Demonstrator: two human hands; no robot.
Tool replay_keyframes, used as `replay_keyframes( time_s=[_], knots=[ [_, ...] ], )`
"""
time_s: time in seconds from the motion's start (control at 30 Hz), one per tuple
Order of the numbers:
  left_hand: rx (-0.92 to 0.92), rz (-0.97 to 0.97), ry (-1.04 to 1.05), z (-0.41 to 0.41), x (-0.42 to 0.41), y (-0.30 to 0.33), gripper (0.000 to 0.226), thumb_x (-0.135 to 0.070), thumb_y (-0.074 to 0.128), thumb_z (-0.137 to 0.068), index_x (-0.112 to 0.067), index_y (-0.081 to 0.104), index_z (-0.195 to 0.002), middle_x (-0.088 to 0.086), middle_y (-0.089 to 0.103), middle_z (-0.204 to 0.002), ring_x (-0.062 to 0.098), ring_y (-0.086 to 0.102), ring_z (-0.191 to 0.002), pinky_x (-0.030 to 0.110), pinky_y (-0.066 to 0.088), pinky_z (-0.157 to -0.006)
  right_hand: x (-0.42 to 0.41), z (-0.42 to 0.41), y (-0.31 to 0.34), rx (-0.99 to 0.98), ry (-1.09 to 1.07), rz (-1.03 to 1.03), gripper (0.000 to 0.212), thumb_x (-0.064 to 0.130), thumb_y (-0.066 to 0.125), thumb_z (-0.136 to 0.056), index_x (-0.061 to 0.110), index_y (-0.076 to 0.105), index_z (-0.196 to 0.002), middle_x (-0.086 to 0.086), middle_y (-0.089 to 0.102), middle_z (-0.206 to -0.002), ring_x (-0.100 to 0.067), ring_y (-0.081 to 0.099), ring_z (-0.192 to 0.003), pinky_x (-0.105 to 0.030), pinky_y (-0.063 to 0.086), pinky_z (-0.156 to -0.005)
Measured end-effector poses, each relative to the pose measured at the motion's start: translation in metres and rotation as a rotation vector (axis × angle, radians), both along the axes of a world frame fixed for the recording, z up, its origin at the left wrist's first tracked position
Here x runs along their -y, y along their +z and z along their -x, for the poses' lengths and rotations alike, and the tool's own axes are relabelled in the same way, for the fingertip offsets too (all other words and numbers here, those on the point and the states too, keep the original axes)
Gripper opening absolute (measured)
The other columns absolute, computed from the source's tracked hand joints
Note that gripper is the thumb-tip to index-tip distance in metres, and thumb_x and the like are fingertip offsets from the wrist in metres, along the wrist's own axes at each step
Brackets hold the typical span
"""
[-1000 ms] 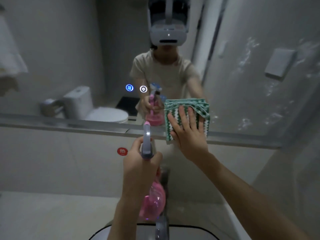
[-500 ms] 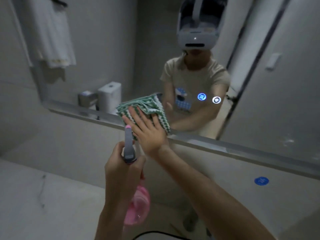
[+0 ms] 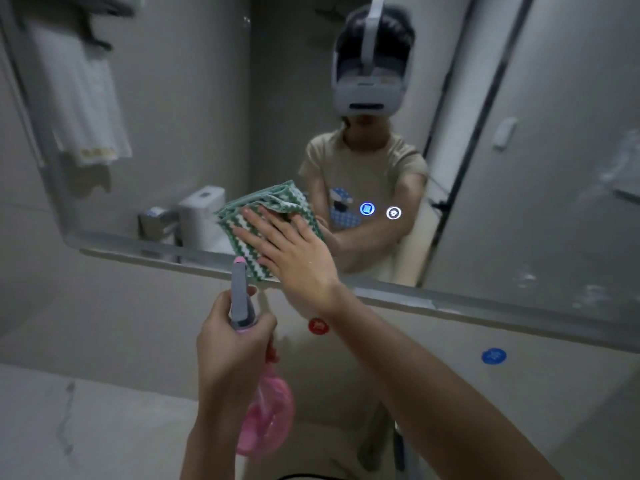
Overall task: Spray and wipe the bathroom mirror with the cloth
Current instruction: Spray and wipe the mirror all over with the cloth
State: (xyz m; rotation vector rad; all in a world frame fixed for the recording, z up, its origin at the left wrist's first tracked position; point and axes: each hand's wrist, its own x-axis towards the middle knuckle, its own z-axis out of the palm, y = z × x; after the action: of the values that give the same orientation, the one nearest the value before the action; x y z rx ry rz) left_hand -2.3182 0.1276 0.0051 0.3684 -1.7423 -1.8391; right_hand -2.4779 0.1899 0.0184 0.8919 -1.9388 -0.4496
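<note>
A folded green-and-white zigzag cloth lies flat against the large wall mirror, low near its bottom edge. A pink translucent spray bottle with a grey trigger head stands upright, nozzle toward the glass.

**A home bathroom, seen at the mirror**

This is a bathroom. A wide wall mirror with a rounded lower corner dominates the view. Reflected in it, toward its lower left, stand a white toilet cistern and, just left of that, a chrome paper holder. At the mirror's upper left hangs a pale towel. Below the mirror the wall is plain and light, carrying a red round sticker and a blue round sticker. Further below the mirror lies a pale marble-like surface.
</note>
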Motion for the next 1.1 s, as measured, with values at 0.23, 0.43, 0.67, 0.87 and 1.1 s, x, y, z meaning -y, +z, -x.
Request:
replay_keyframes(
  time_s=[0.23, 0.43, 0.67, 0.87, 1.1],
  knots=[
    [-0.046, 0.039, -0.039, -0.007, -0.059, 0.011, 0.024, 0.009, 0.056, -0.075, -0.013, 0.057, -0.083, 0.004, 0.050, -0.043, 0.018, 0.044, -0.040, 0.032, 0.040, -0.043, -0.092, -0.002, -0.002, -0.013, -0.027, 0.116, 0.053, 0.036, 0.027, -0.098, 0.032, 0.022, -0.150, 0.008, 0.020, -0.158, -0.014, 0.011, -0.143, -0.038, 0.011, -0.112],
    [-0.026, 0.096, -0.142, -0.008, -0.115, 0.012, 0.027, 0.007, 0.058, -0.078, -0.018, 0.058, -0.088, 0.015, 0.051, -0.055, 0.023, 0.046, -0.047, 0.036, 0.044, -0.048, -0.178, -0.006, -0.027, -0.010, -0.077, 0.205, 0.051, 0.036, 0.025, -0.099, 0.032, 0.028, -0.149, 0.006, 0.021, -0.157, -0.016, 0.012, -0.145, -0.038, 0.016, -0.111],
    [-0.018, 0.198, -0.187, 0.003, -0.171, 0.015, 0.024, 0.004, 0.059, -0.074, -0.017, 0.057, -0.085, 0.016, 0.053, -0.057, 0.028, 0.049, -0.051, 0.045, 0.048, -0.052, -0.262, -0.003, -0.036, -0.057, -0.144, 0.290, 0.048, 0.040, 0.029, -0.102, 0.035, 0.022, -0.150, 0.005, 0.012, -0.159, -0.014, 0.000, -0.147, -0.037, 0.014, -0.115],
    [0.026, 0.199, -0.271, 0.008, -0.213, 0.009, 0.022, 0.007, 0.059, -0.078, -0.012, 0.057, -0.089, 0.006, 0.053, -0.055, 0.006, 0.046, -0.037, 0.020, 0.040, -0.038, -0.320, -0.005, -0.042, -0.177, -0.133, 0.441, 0.048, 0.044, 0.048, -0.099, 0.034, 0.038, -0.145, 0.000, 0.034, -0.153, -0.019, 0.028, -0.143, -0.040, 0.035, -0.110],
    [0.036, 0.212, -0.222, 0.011, -0.210, 0.001, 0.025, 0.006, 0.062, -0.077, -0.010, 0.059, -0.097, 0.000, 0.052, -0.055, 0.006, 0.047, -0.040, 0.022, 0.041, -0.042, -0.308, -0.001, -0.050, -0.149, -0.106, 0.517, 0.047, 0.038, 0.044, -0.101, 0.027, 0.037, -0.146, -0.007, 0.029, -0.154, -0.027, 0.024, -0.144, -0.046, 0.020, -0.116]
  ],
)
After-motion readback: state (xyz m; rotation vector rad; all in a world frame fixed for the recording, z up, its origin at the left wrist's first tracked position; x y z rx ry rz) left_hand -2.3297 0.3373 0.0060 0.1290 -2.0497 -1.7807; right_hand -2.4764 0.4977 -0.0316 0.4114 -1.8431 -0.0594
